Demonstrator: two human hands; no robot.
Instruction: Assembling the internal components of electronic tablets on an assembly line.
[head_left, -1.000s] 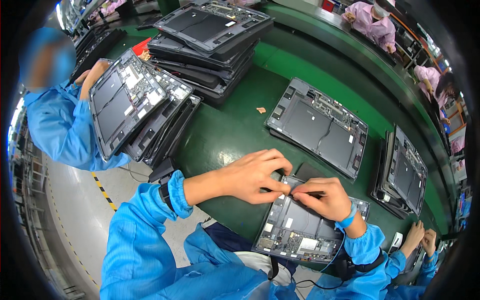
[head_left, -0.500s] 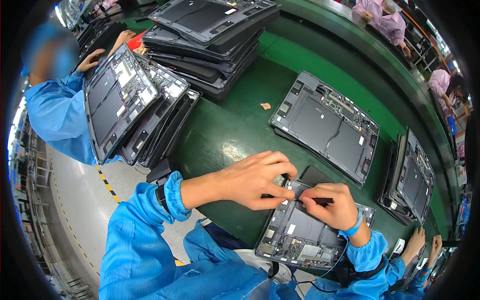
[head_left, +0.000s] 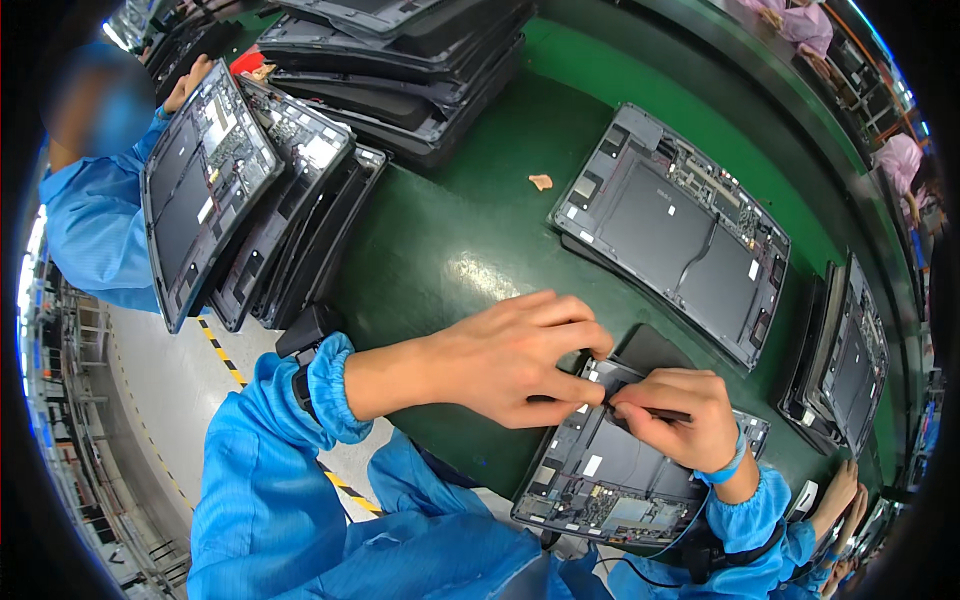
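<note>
An opened laptop base (head_left: 640, 510), dark grey with a circuit board and flat black battery cells, lies on the table before me. My left hand (head_left: 515, 365) grips its upper left corner, one finger bent at the edge and the thumb over the inside. Close by, my right hand (head_left: 685, 415) pinches a slim dark tool (head_left: 666, 413) above the battery. Both hands' fingertips meet at a small spot near that corner; what lies under them is hidden. A flat black piece (head_left: 655, 347) sits just beyond the base.
Another opened base (head_left: 680, 230) lies farther off on the green table (head_left: 430, 240). Stacked bases stand at the right (head_left: 850, 350), at the left (head_left: 215, 190) and at the back (head_left: 400, 90). A scrap (head_left: 540, 182) lies mid-table. A co-worker's blue sleeve (head_left: 95, 220) is at the left.
The view has shifted, so the bases and stacks sit at slightly different places. My hands remain at the same corner, and the right still grips the dark tool.
</note>
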